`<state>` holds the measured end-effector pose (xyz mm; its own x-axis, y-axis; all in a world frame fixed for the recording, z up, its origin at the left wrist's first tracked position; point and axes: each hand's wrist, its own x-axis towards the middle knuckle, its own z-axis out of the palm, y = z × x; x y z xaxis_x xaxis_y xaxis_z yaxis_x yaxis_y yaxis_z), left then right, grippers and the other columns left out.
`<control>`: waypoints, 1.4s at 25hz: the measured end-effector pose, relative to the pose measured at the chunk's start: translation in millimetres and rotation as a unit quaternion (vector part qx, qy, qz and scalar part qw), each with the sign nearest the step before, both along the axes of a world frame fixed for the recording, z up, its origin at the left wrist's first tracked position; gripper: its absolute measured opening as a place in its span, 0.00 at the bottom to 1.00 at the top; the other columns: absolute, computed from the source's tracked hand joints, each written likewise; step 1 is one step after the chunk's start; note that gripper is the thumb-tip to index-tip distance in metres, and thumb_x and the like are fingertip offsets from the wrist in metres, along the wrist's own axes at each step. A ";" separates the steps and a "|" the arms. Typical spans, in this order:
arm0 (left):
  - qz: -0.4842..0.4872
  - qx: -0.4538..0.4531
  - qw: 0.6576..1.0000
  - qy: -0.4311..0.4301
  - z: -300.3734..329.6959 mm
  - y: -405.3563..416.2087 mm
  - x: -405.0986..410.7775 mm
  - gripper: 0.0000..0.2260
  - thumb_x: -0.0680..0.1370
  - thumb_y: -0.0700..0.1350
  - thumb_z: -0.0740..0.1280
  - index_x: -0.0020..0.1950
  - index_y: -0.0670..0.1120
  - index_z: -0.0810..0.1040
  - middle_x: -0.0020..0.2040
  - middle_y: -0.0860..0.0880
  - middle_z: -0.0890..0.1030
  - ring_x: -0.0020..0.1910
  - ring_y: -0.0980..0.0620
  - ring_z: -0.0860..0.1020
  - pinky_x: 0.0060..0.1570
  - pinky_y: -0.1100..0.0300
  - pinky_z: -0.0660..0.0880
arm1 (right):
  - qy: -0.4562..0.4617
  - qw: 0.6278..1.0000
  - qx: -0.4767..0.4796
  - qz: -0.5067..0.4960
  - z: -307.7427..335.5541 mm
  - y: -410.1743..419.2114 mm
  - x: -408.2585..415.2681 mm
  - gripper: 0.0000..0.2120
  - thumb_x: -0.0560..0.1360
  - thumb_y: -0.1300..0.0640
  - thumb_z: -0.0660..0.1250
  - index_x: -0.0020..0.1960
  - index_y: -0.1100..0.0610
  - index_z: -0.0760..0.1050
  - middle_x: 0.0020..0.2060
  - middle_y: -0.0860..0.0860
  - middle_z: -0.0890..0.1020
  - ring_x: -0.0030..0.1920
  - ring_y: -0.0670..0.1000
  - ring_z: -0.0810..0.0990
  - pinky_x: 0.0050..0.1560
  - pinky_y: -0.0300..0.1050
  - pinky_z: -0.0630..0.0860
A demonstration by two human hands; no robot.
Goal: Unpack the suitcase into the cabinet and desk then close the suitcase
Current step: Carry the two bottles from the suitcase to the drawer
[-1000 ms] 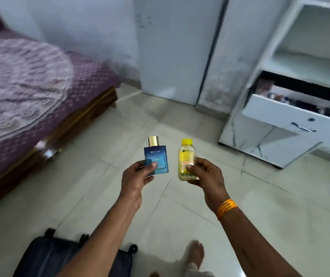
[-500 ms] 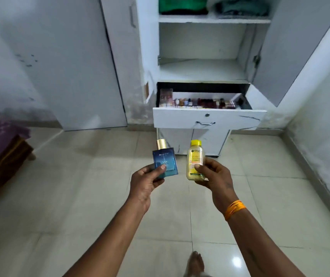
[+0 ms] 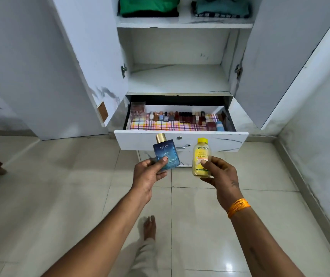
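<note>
Item 1: our left hand [image 3: 147, 174], arm extended, gripped a blue perfume bottle [image 3: 166, 155] upright, thumb across its front. Item 2: our right hand [image 3: 221, 176], orange thread [image 3: 238, 206] at the wrist, pinched a yellow bottle [image 3: 201, 157] upright, at 3 o'clock from the blue one, apart from it. Item 3: the white cabinet [image 3: 180, 78] stood at 12 o'clock, doors open, its drawer [image 3: 181, 139] pulled out, small cosmetics [image 3: 180, 116] lined on a checked liner. Folded clothes [image 3: 149, 7] lay on the top shelf. Item 4: pale tiled floor [image 3: 60, 196]; one bare foot [image 3: 149, 226] at 6 o'clock.
</note>
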<state>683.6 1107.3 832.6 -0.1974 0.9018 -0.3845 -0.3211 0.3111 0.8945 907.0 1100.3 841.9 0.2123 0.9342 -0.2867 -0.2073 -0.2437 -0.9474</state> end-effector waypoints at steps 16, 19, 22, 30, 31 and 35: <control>-0.159 -0.133 0.967 0.145 -76.8 347.5 72.1 0.19 0.65 0.50 0.81 0.49 0.38 0.86 0.44 0.44 0.88 0.47 0.41 0.87 0.44 0.53 0.81 | -0.167 0.975 -0.125 -0.081 -62.7 311.9 66.5 0.14 0.69 0.57 0.82 0.53 0.56 0.84 0.47 0.54 0.88 0.48 0.55 0.88 0.55 0.56 0.85; -0.193 -0.179 0.942 0.208 -100.4 380.5 89.2 0.14 0.65 0.51 0.82 0.43 0.44 0.87 0.41 0.47 0.88 0.45 0.46 0.86 0.44 0.55 0.79 | -0.300 0.939 -0.167 -0.026 -86.9 352.8 81.0 0.16 0.66 0.51 0.82 0.51 0.55 0.84 0.45 0.51 0.87 0.47 0.53 0.87 0.55 0.55 0.84; -0.215 -0.231 0.905 0.287 -118.2 393.3 99.7 0.11 0.68 0.50 0.83 0.42 0.46 0.86 0.42 0.48 0.87 0.42 0.50 0.85 0.40 0.59 0.77 | -0.443 0.870 -0.190 0.105 -109.0 377.9 85.4 0.18 0.69 0.50 0.80 0.55 0.57 0.83 0.52 0.55 0.87 0.55 0.58 0.84 0.58 0.49 0.80; -0.321 -0.313 0.826 0.341 -136.9 412.3 109.9 0.07 0.73 0.41 0.80 0.48 0.43 0.85 0.44 0.46 0.87 0.41 0.51 0.86 0.43 0.57 0.85 | -0.537 0.773 -0.186 0.282 -141.9 406.4 83.1 0.17 0.74 0.48 0.75 0.56 0.59 0.81 0.54 0.57 0.85 0.57 0.58 0.82 0.51 0.44 0.75; -0.340 -0.313 0.815 0.351 -138.2 412.1 110.0 0.09 0.73 0.41 0.80 0.50 0.43 0.84 0.45 0.47 0.86 0.43 0.51 0.86 0.42 0.57 0.84 | -0.556 0.753 -0.183 0.301 -141.4 407.6 82.3 0.17 0.75 0.48 0.74 0.57 0.58 0.80 0.56 0.57 0.84 0.58 0.58 0.82 0.53 0.44 0.75; -0.408 -0.263 0.751 0.448 -137.6 412.9 112.3 0.11 0.73 0.45 0.79 0.51 0.46 0.81 0.46 0.50 0.84 0.41 0.56 0.80 0.34 0.65 0.73 | -0.602 0.707 -0.166 0.331 -140.3 412.6 83.6 0.22 0.76 0.48 0.74 0.66 0.57 0.75 0.59 0.55 0.83 0.60 0.56 0.82 0.56 0.46 0.78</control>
